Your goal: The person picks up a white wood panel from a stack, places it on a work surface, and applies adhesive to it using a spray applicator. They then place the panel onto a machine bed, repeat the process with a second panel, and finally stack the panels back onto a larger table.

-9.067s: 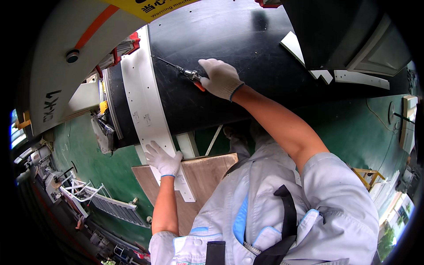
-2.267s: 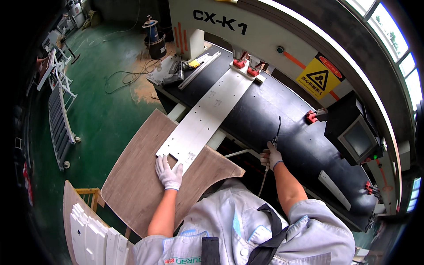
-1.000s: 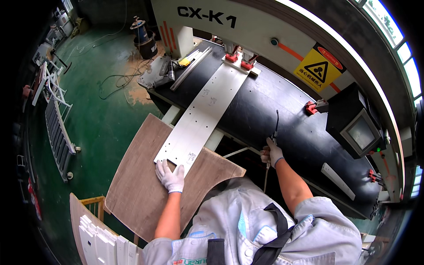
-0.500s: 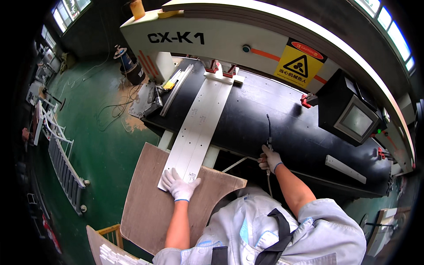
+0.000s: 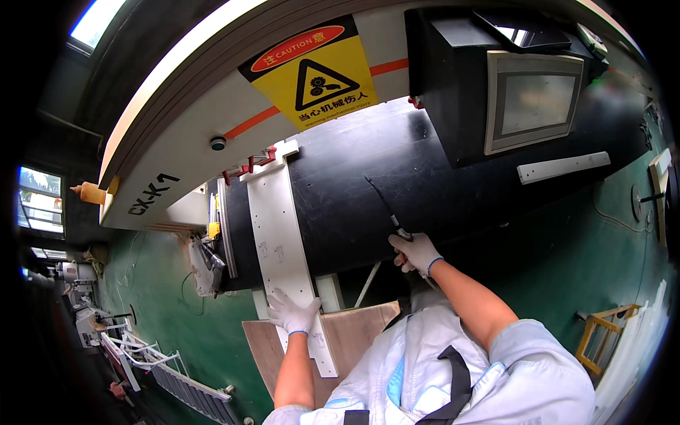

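A long white panel [image 5: 275,219] with small drilled holes runs from red clamps [image 5: 249,164] under the machine beam toward me. Its near end rests over a brown wooden board [image 5: 358,322]. On this panel my left hand [image 5: 292,313], in a white glove, lies flat with its fingers spread. My right hand [image 5: 416,255], also gloved, is closed around an air blow gun [image 5: 401,231], whose thin dark nozzle points up and away over the black machine table [image 5: 347,219]. The fingers partly hide the gun's body.
A boxy screen unit [image 5: 535,99] hangs at the right above the black table. Beneath it lies a short white strip [image 5: 563,168]. The beam [image 5: 184,134], with a yellow warning sign [image 5: 315,74], crosses the far side. A ladder [image 5: 188,389] lies on the green floor at left.
The view has swung to the right. My left hand has shifted forward along the white panel, away from its near end. My right hand still grips the air blow gun.
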The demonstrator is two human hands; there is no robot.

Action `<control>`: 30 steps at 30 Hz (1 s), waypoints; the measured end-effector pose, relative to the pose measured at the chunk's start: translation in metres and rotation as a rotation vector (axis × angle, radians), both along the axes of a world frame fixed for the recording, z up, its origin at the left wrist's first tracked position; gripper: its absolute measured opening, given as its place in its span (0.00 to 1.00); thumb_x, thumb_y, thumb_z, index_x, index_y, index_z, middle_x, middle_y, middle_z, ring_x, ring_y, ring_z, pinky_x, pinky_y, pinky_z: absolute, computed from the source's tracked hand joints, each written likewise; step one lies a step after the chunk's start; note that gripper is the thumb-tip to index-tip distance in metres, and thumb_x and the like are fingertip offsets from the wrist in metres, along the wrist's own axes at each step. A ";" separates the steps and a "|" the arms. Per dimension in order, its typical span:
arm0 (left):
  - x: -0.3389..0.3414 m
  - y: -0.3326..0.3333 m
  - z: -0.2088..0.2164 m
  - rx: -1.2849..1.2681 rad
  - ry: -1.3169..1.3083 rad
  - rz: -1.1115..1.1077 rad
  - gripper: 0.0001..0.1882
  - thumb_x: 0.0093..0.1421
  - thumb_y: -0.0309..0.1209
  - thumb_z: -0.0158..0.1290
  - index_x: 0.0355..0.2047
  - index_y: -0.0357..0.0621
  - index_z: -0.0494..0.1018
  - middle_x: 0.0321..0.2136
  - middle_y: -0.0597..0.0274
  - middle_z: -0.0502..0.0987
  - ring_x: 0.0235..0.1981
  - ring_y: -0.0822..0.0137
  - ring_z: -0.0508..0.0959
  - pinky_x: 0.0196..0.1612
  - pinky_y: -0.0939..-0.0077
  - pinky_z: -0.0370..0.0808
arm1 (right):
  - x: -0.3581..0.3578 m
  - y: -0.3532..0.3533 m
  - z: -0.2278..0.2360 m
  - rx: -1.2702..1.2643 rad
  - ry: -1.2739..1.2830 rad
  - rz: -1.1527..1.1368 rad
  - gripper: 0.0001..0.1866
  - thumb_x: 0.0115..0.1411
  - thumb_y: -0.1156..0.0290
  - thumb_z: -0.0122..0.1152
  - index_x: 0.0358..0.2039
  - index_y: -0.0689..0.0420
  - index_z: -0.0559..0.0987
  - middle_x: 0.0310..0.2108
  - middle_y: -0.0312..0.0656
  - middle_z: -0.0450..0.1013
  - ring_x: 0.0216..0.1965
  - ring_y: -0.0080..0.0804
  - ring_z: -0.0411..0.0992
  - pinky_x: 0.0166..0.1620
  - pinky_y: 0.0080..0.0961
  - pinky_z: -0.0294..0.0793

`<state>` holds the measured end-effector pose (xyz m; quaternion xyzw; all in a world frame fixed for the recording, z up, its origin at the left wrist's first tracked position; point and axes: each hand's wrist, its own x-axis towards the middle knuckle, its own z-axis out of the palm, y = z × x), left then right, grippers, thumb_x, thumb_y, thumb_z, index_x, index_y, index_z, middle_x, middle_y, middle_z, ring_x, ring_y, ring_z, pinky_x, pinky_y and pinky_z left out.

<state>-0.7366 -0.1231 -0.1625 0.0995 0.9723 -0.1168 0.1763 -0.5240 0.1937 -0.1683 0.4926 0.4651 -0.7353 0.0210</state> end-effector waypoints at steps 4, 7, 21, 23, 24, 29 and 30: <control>-0.001 -0.006 -0.009 0.032 0.009 -0.025 0.74 0.44 0.68 0.66 0.79 0.43 0.39 0.77 0.35 0.42 0.75 0.28 0.45 0.73 0.31 0.42 | 0.001 0.004 0.000 -0.011 0.017 0.003 0.20 0.68 0.53 0.61 0.33 0.59 0.78 0.20 0.41 0.76 0.14 0.25 0.69 0.19 0.24 0.67; -0.002 -0.002 -0.006 0.036 0.002 -0.015 0.75 0.43 0.69 0.65 0.79 0.44 0.39 0.77 0.35 0.43 0.75 0.27 0.44 0.74 0.31 0.40 | -0.020 -0.010 0.029 0.205 0.089 0.144 0.22 0.68 0.52 0.57 0.35 0.62 0.76 0.23 0.44 0.77 0.21 0.34 0.75 0.27 0.30 0.73; 0.002 0.001 0.020 0.080 -0.020 0.033 0.73 0.43 0.70 0.65 0.80 0.48 0.42 0.78 0.40 0.43 0.75 0.30 0.45 0.74 0.31 0.40 | -0.172 -0.086 0.171 0.346 0.496 0.060 0.19 0.70 0.58 0.57 0.38 0.65 0.77 0.22 0.43 0.76 0.26 0.33 0.79 0.35 0.36 0.76; 0.002 -0.001 0.021 0.094 -0.016 0.027 0.73 0.44 0.70 0.64 0.80 0.49 0.42 0.78 0.40 0.43 0.76 0.30 0.45 0.74 0.31 0.40 | -0.179 -0.095 0.177 0.324 0.514 0.058 0.17 0.70 0.59 0.58 0.34 0.62 0.76 0.22 0.41 0.76 0.25 0.30 0.76 0.34 0.32 0.76; 0.002 -0.003 0.020 0.096 -0.019 0.032 0.73 0.44 0.71 0.64 0.80 0.49 0.42 0.78 0.40 0.43 0.75 0.30 0.45 0.74 0.31 0.40 | -0.180 -0.098 0.180 0.316 0.524 0.055 0.16 0.70 0.60 0.59 0.32 0.61 0.75 0.22 0.41 0.76 0.25 0.28 0.75 0.34 0.30 0.76; 0.002 -0.005 0.020 0.135 -0.023 0.037 0.72 0.44 0.72 0.64 0.80 0.52 0.42 0.78 0.41 0.43 0.75 0.30 0.46 0.74 0.30 0.40 | -0.168 -0.095 0.187 0.332 0.485 0.106 0.18 0.70 0.57 0.59 0.35 0.62 0.78 0.22 0.40 0.77 0.22 0.27 0.73 0.30 0.31 0.73; 0.003 -0.012 0.021 0.136 -0.022 0.051 0.72 0.44 0.72 0.64 0.80 0.52 0.42 0.78 0.42 0.43 0.75 0.30 0.46 0.74 0.30 0.40 | -0.158 -0.095 0.193 0.322 0.430 0.144 0.19 0.69 0.56 0.59 0.35 0.62 0.78 0.22 0.40 0.77 0.22 0.26 0.73 0.28 0.29 0.72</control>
